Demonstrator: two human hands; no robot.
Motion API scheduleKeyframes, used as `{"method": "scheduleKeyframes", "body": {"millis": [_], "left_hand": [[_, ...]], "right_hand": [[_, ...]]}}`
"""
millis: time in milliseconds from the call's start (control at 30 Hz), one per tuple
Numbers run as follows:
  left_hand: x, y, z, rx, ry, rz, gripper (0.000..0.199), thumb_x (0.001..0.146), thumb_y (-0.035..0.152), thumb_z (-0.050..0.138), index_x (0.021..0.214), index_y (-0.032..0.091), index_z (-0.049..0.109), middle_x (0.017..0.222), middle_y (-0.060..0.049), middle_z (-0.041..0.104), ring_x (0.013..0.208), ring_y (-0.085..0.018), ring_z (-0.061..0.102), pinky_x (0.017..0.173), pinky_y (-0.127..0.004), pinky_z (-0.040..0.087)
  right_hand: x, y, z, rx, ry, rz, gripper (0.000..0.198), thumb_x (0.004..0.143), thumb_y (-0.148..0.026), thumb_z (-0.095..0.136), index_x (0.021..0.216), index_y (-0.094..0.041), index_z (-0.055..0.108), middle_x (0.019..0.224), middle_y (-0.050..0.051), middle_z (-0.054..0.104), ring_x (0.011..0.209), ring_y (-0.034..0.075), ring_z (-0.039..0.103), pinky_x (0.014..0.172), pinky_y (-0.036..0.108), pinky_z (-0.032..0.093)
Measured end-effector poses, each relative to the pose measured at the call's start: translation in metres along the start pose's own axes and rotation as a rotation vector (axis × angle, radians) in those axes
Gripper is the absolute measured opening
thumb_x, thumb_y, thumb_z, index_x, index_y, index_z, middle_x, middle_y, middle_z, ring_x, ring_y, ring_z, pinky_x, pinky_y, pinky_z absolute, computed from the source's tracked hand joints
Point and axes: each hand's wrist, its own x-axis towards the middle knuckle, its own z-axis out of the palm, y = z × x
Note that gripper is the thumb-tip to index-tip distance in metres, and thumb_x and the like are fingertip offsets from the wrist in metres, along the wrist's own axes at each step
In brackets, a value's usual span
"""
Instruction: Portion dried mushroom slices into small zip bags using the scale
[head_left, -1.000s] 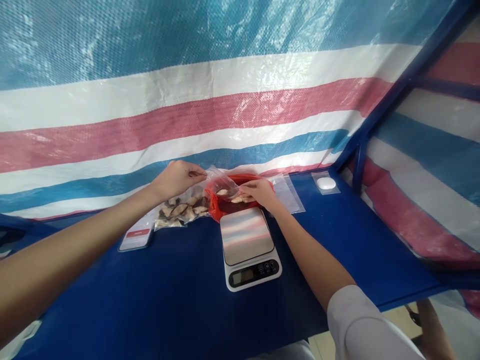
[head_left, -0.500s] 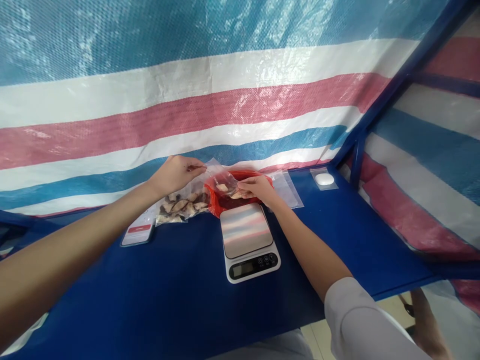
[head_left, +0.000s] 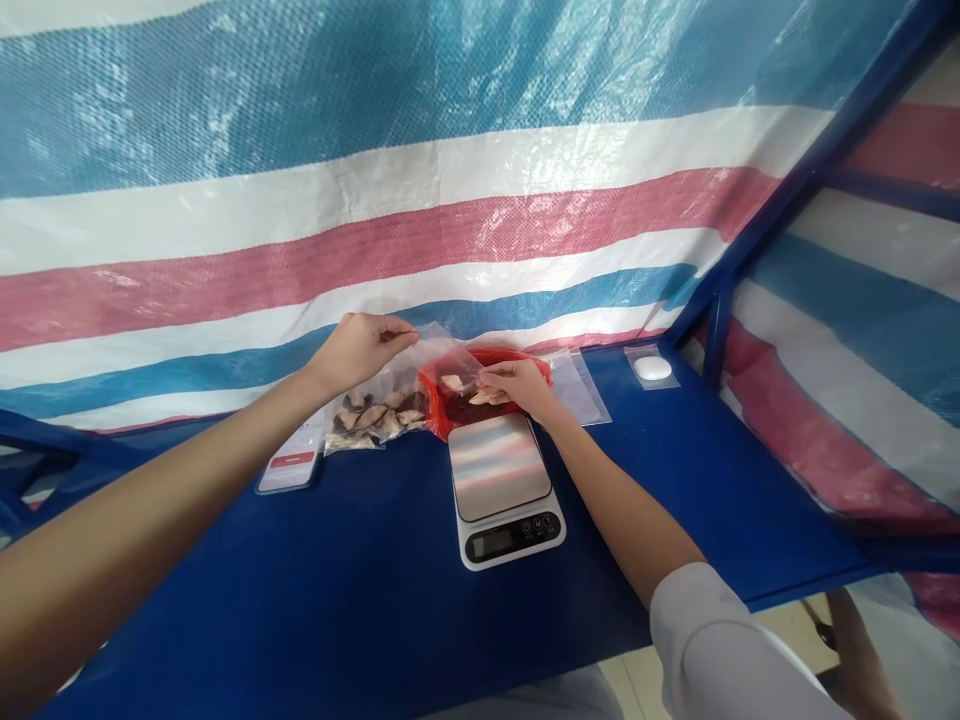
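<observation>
My left hand (head_left: 367, 347) is closed, pinching the upper left edge of a clear plastic bag (head_left: 439, 345). On the bag's other side, my right hand (head_left: 517, 385) is closed with fingertips at its edge. A few pale, dried-looking slices (head_left: 487, 397) show by the right fingertips; whether they lie inside the clear bag I cannot tell. Directly below is an open red plastic bag (head_left: 436, 405). Just in front of it stands a white digital kitchen scale (head_left: 501, 470), with nothing on its shiny plate. Filled clear bags of brown-and-pale slices (head_left: 375, 418) lie under my left hand.
A phone (head_left: 289, 468) with a lit screen lies left of the filled bags. Flat clear bags (head_left: 581, 385) sit right of the red bag. A white oval object (head_left: 652, 367) rests on a small clear packet. Striped plastic sheeting (head_left: 420, 230) walls the blue table (head_left: 360, 580).
The view has shifted slightly, so everything sits a little lower and to the right. Both hands keep their hold on the clear bag above the red bag.
</observation>
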Motion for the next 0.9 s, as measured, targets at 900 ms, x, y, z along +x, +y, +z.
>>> {"method": "scheduleKeyframes", "body": {"millis": [900], "left_hand": [[-0.001,-0.005,0.0,-0.008,-0.018,0.025,0.039,0.087,0.053,0.056,0.091,0.022,0.078,0.092,-0.006,0.078,0.081,-0.022,0.069,0.077,-0.03,0.051]], "right_hand": [[0.003,0.011,0.003,0.029,0.03,-0.014,0.023,0.067,-0.031,0.085,0.083,-0.017,0.075,0.072,0.003,0.075,0.069,0.018,0.074,0.069,0.031,0.064]]}}
